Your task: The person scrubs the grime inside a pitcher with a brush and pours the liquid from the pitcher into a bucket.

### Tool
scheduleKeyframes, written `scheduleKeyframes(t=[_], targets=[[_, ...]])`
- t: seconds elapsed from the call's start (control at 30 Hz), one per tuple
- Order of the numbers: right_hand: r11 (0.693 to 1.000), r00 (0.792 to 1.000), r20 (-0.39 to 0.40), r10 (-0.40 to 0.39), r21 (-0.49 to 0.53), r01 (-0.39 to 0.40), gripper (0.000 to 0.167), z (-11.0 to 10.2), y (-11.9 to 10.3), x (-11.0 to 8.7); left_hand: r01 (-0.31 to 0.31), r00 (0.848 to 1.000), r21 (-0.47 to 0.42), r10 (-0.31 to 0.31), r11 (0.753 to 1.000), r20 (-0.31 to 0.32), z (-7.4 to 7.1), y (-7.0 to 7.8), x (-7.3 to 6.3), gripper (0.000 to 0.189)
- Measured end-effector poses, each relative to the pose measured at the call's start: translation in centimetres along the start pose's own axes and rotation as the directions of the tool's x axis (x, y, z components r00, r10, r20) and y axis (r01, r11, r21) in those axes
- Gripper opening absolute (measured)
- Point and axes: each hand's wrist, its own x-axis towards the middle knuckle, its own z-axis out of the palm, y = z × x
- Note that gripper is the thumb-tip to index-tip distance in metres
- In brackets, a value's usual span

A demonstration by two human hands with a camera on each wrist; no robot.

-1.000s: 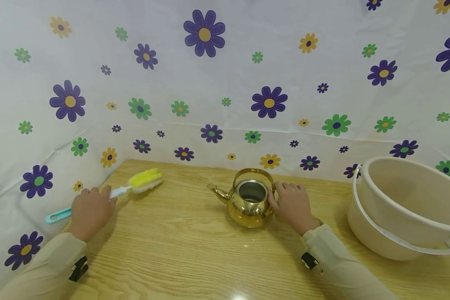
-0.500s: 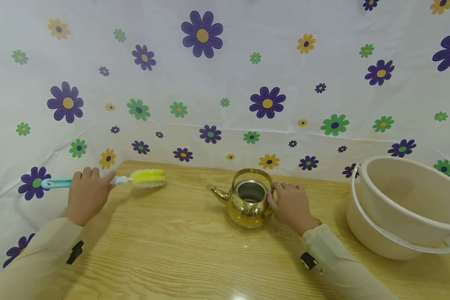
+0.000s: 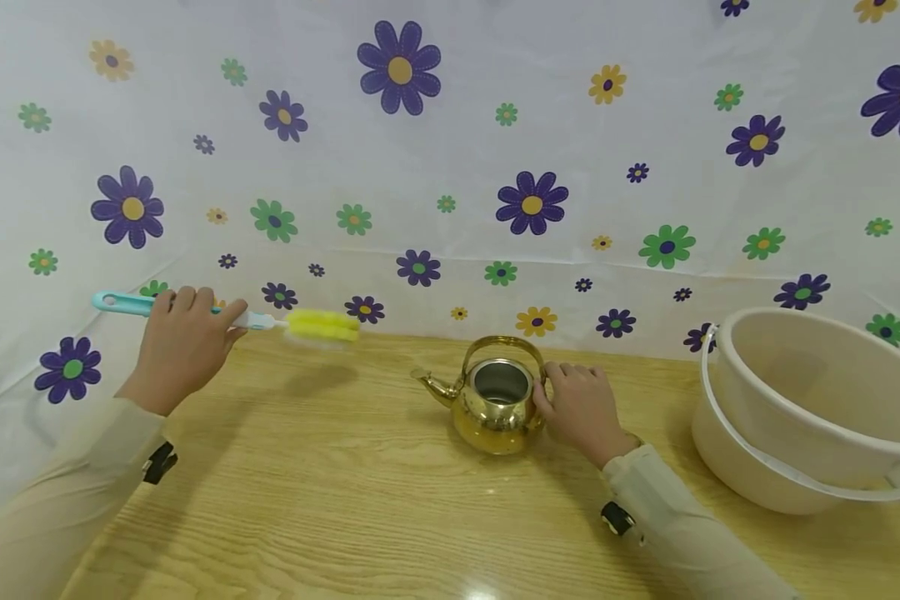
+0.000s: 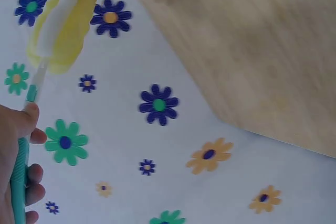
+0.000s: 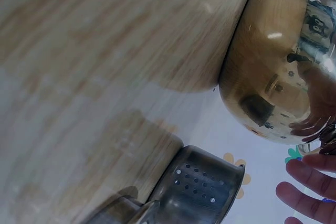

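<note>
Golden kettle [image 3: 497,423]; yellow brush [image 3: 321,326] midair

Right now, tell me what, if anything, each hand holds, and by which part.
The left hand holds the sponge brush by its handle. The right hand touches the gold kettle opposite its spout; whether it grips cannot be told.

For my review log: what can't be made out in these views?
Brush head: texture blurred in the head view.
Brush handle: middle covered by the left hand, head view.
Bucket: right side cut off by the head view's right edge.
Kettle: part cut off by the right wrist view's right edge.
Perforated metal cup: part cut off by that view's bottom edge.
</note>
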Motion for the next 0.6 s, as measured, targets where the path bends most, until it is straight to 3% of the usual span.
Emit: scheduleKeyframes(t=[0.17,0.4,0.6], targets=[[1.0,1.0,0.008,0.005,-0.004,-0.005,0.019,-0.3,0.0,0.0,0.007,0.999,-0.045,-0.01,0.999,-0.053,-1.3,1.3,2.4,0.028],[1.0,1.0,0.012,0.008,-0.004,-0.008,0.019,-0.4,0.0,0.1,-0.055,0.986,-0.088,0.04,0.995,-0.159,-2.8,4.3,5.4,0.029],[1.0,1.0,0.004,0.001,-0.015,-0.001,0.019,-0.3,-0.1,0.1,-0.105,0.989,-0.11,0.092,0.988,-0.12,-4.3,7.6,7.8,0.028]])
